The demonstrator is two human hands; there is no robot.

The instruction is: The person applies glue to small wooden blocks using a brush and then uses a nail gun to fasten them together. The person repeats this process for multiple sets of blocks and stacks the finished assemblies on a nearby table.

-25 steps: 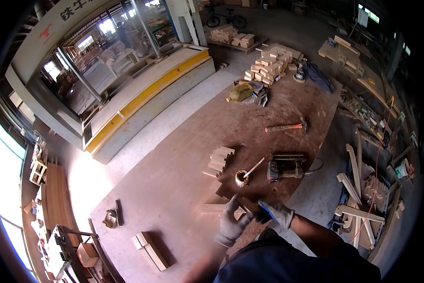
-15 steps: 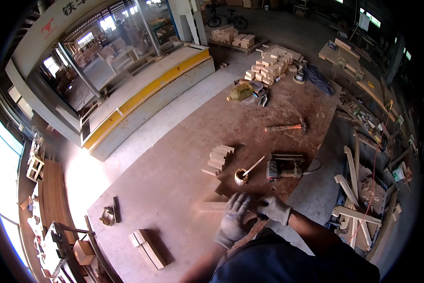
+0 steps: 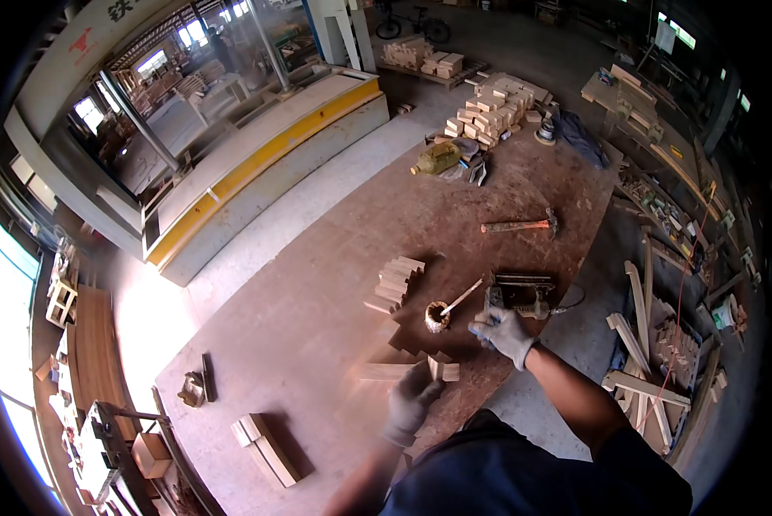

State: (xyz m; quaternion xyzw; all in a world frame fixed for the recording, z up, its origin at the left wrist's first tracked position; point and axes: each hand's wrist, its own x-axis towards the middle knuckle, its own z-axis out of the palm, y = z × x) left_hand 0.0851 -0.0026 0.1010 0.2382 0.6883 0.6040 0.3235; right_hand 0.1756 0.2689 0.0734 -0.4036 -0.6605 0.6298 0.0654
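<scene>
My gloved left hand (image 3: 410, 402) is closed at the near side of a wooden strip (image 3: 382, 371), its fingertips on the wood. Against that strip's right end lies a short wood block (image 3: 443, 367). Further right, my gloved right hand (image 3: 506, 335) hovers over the table with its fingers bunched; whether something small is in them cannot be made out. Just beyond it lies a nail gun (image 3: 523, 299) with a hose. A glue pot (image 3: 438, 317) with a stick (image 3: 465, 297) standing in it sits left of the right hand.
A row of wood blocks (image 3: 396, 280) lies beyond the strip. A hammer (image 3: 519, 225) is further off, before a block stack (image 3: 493, 112). At the left are two wood pieces (image 3: 267, 449) and a dark metal tool (image 3: 193, 389). Scrap timber (image 3: 648, 387) fills the right side.
My hands were close together over the wood and are now apart. The right one has moved away toward the nail gun, the left slightly down, uncovering the short block.
</scene>
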